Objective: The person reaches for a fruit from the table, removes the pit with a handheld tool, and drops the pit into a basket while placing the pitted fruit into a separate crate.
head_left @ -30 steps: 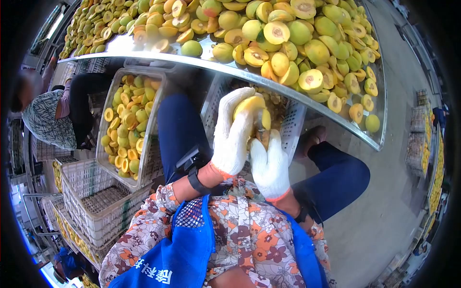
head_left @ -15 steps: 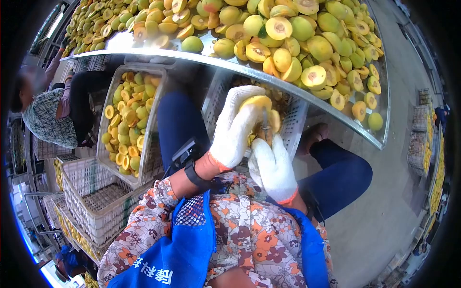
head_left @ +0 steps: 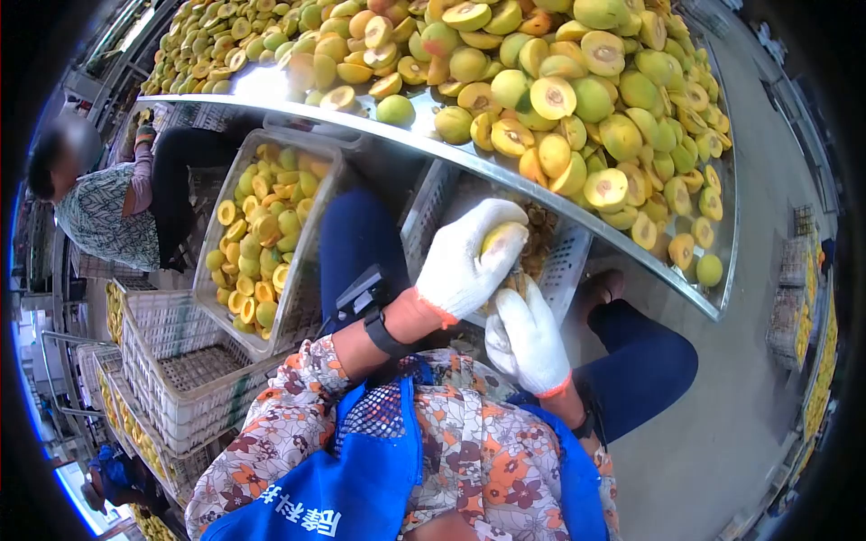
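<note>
My left hand, in a white knitted glove, is closed around a yellow-green fruit half. Just below and to the right, my right hand, gloved too, is closed with its fingertips near the fruit. A small metal tool rises from it, now mostly hidden, and something brown shows at its fingertips. Under both hands stands a light perforated crate with brown scraps inside. Beyond it, a metal table bears a heap of halved fruit.
A crate of fruit halves stands to the left, with white crates nearer me. Another person sits at the far left. The table's metal edge runs close beyond my knees. More crates line the far right.
The hands have moved slightly right and down in view. My left hand has turned and wraps more closely round the fruit; the tool's blade shows less. The whole view has shifted a little.
</note>
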`<state>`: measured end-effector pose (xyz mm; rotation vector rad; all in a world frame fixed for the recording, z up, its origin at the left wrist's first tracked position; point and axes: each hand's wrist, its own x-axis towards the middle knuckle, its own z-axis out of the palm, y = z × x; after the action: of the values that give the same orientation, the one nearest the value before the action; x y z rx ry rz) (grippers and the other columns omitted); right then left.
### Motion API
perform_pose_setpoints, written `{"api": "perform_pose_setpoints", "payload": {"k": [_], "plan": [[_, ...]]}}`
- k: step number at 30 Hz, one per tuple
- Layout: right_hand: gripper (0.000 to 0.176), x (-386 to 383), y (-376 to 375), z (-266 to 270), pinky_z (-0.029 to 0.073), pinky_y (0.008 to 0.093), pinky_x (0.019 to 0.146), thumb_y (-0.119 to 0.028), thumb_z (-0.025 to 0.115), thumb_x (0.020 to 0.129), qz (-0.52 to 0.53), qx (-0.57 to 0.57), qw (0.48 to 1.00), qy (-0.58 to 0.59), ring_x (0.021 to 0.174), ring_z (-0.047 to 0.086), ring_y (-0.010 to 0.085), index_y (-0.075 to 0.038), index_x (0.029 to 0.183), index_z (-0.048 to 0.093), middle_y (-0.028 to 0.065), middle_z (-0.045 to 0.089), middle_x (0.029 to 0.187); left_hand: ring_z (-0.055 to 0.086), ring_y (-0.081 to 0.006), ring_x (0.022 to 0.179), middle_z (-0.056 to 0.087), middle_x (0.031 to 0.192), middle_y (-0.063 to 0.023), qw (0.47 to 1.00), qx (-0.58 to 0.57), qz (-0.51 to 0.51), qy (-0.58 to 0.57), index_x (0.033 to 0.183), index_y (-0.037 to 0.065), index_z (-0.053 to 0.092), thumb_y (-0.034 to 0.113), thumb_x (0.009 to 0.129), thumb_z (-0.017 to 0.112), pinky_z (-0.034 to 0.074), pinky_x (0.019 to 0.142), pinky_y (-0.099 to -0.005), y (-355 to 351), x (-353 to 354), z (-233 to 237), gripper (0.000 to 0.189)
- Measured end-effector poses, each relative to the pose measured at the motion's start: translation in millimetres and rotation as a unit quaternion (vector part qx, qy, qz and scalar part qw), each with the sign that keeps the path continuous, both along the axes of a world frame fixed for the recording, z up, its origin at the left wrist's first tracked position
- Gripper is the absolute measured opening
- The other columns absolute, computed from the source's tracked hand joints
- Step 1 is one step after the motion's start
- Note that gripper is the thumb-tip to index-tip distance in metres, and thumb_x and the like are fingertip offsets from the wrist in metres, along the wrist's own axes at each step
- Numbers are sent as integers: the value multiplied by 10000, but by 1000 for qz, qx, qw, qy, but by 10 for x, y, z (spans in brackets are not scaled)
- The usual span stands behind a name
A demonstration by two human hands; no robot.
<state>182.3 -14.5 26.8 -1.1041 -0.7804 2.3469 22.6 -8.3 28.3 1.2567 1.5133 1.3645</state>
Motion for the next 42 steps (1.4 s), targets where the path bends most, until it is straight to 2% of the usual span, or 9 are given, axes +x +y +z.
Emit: {"api": "perform_pose_setpoints", "payload": {"k": [3,5,10,13,25,27,35,38,42], "plan": [[237,29,-39,65,296,214,405,-220,513,1064,9,5,1000,0,477,391,51,-122,1273,461,-38,423,662,601,-97,871,655,945,-43,998,28,-14,52,1127,26,643,141,1005,532,508,803,-269,26,-13,-17,202],[237,47,-34,92,301,222,397,-228,510,1065,24,8,1000,9,464,389,62,-123,1271,458,-30,430,660,622,-111,914,669,989,-70,989,-70,-61,-116,1140,28,637,156,994,547,513,840,-285,39,-49,-50,214],[134,46,-13,110,272,229,364,-295,467,1086,34,-63,994,84,400,338,74,-168,1124,456,-20,399,623,630,-141,884,660,975,-43,999,51,-5,-2,1149,39,637,143,1006,520,516,839,-289,36,19,-206,212],[142,68,-10,58,244,235,351,-324,449,1091,28,-119,987,102,371,317,87,-194,1036,438,-11,380,604,633,-145,887,664,982,-43,975,-68,-72,-197,1137,44,636,153,1013,513,518,839,-298,50,18,-256,206],[158,61,-45,-54,238,258,341,-355,469,1083,15,-123,988,89,351,304,103,-205,1032,459,0,385,589,636,-169,795,669,875,-110,996,-79,-9,37,1065,23,616,237,1012,560,519,761,-335,85,52,-213,227],[149,62,-39,-56,235,257,341,-351,460,1086,15,-155,980,125,352,307,105,-209,1042,457,3,388,589,649,-180,791,671,881,-110,990,-95,-52,-88,1082,28,611,243,1014,557,524,755,-346,118,6,-240,232],[217,37,-49,-22,241,269,358,-387,449,1082,40,-157,982,100,358,299,104,-193,1007,510,-16,399,600,623,-129,817,660,929,-65,999,4,-15,-46,1139,39,615,234,1050,462,514,766,-286,-5,47,-393,263],[225,3,-43,37,241,269,367,-374,452,1084,21,-190,972,138,374,315,99,-183,997,531,-12,405,607,594,-94,821,646,926,-38,969,-1,-36,-243,1126,55,623,247,1064,451,495,759,-253,35,50,-493,264],[202,-59,-32,39,239,264,372,-356,470,1081,19,-114,990,79,378,308,92,-177,1013,533,-4,408,610,592,-93,838,646,930,-41,971,-2,-7,-238,1125,50,622,242,1062,458,494,764,-250,107,88,-639,260]]}}
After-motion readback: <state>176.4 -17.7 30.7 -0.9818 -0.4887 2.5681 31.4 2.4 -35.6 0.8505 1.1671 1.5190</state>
